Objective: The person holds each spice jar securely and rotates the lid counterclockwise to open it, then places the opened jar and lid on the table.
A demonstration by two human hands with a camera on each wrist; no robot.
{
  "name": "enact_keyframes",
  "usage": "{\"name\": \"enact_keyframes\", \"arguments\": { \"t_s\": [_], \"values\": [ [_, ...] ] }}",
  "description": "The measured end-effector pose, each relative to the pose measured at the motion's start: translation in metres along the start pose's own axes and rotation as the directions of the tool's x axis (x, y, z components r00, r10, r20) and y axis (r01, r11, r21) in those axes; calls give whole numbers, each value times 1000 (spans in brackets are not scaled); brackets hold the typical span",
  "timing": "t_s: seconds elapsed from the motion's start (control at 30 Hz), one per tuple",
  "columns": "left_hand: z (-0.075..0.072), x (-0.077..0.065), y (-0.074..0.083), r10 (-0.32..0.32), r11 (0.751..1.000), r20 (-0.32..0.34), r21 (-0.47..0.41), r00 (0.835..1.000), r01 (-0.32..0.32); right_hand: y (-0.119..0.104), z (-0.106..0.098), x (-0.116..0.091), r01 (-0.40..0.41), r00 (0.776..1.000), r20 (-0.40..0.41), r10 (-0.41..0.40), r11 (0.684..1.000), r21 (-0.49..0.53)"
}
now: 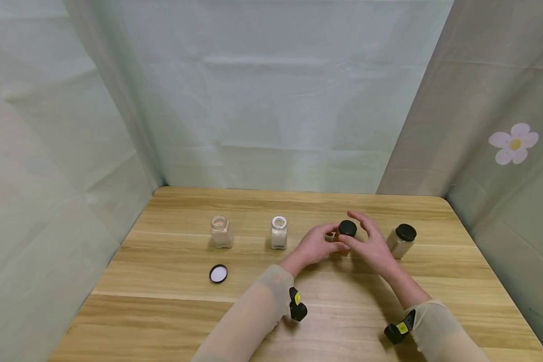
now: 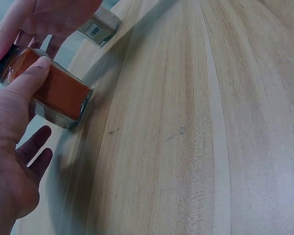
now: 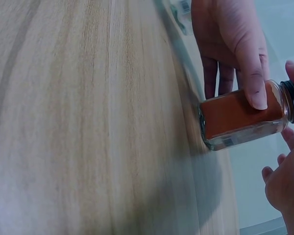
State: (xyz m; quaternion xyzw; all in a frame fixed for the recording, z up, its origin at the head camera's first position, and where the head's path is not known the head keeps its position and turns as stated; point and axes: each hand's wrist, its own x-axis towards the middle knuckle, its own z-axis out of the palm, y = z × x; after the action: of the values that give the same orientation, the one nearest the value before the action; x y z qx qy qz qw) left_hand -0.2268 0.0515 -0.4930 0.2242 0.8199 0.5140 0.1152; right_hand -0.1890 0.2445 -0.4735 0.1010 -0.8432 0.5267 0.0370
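Note:
A square glass spice jar (image 2: 63,93) filled with orange-red powder stands upright, its base at the tabletop. My left hand (image 1: 315,245) grips the jar's body, thumb on the near face and fingers behind. On the jar's black lid (image 1: 347,228), my right hand (image 1: 369,246) pinches with its thumb at one side and fingers at the other; part of that grip is hidden. Just right of the right hand is another spice jar (image 1: 399,243), pale inside and capped in black.
Two uncapped glass jars stand to the left: one with pinkish-beige contents (image 1: 221,235), one with white contents (image 1: 278,236). A loose black lid (image 1: 218,273), white inside up, lies on the wooden table (image 1: 163,286). Cloth curtains (image 1: 271,100) hang behind and beside it.

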Motion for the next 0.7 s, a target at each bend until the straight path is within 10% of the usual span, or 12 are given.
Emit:
{"name": "enact_keyframes", "arguments": {
  "t_s": [0.7],
  "values": [
    [2, 1, -1, -10, 1000, -13, -26, 1000, 10, 0, 3, 5, -9, 996, -87, 14, 999, 52]
  ]
}}
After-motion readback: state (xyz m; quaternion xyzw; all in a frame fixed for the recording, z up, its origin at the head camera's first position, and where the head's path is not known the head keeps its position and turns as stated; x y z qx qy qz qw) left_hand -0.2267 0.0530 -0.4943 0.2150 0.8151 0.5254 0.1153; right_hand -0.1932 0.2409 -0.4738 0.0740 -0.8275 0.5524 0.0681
